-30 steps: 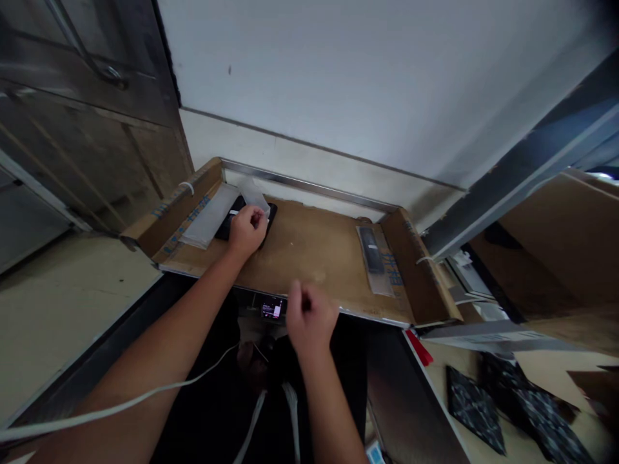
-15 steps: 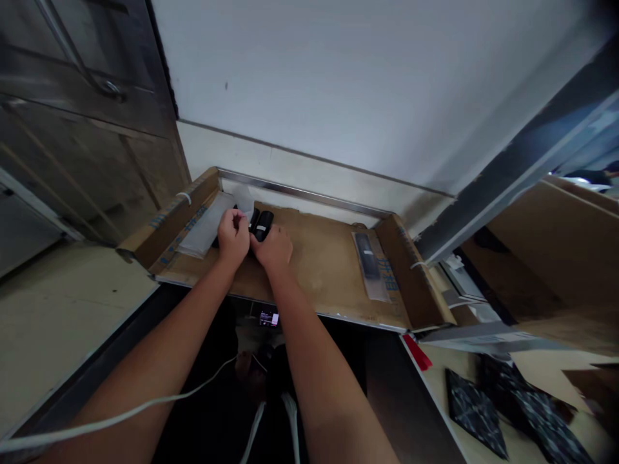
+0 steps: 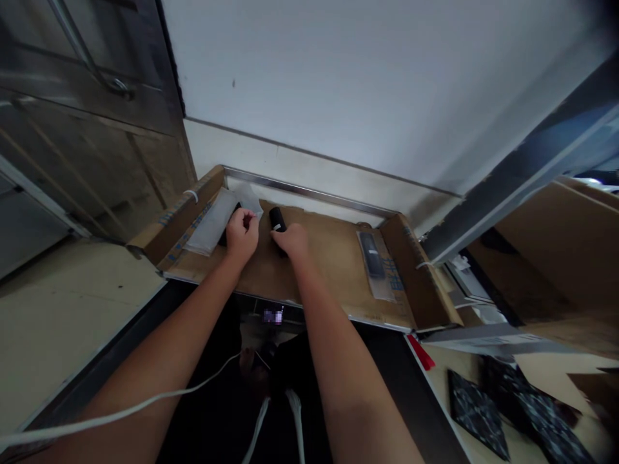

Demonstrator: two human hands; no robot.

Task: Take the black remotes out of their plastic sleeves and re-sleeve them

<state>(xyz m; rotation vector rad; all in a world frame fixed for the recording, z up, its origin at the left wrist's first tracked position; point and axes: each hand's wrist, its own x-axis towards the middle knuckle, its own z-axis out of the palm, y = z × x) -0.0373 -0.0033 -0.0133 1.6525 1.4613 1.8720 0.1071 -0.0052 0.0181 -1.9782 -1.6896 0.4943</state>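
My left hand (image 3: 243,235) has its fingers pinched on a translucent plastic bag (image 3: 250,198) at the left of the cardboard-lined tray (image 3: 329,270). Just behind those fingers a dark object (image 3: 236,207) shows in part; the hand covers the rest. My right hand (image 3: 294,241) is closed around a black elongated object (image 3: 276,218) with a small white label, tilted over the cardboard. What kind of object it is I cannot make out. Beside my left hand lie flat translucent bags (image 3: 209,225).
A bagged dark object (image 3: 373,258) with a pale label lies at the tray's right end. Raised cardboard walls (image 3: 420,270) bound both ends. A white cable (image 3: 159,405) crosses my left forearm. Patterned dark pieces (image 3: 476,412) lie low on the right.
My right hand has moved right, away from my left hand, with one black object. Earlier two black objects lay side by side between the hands. The view has shifted slightly.
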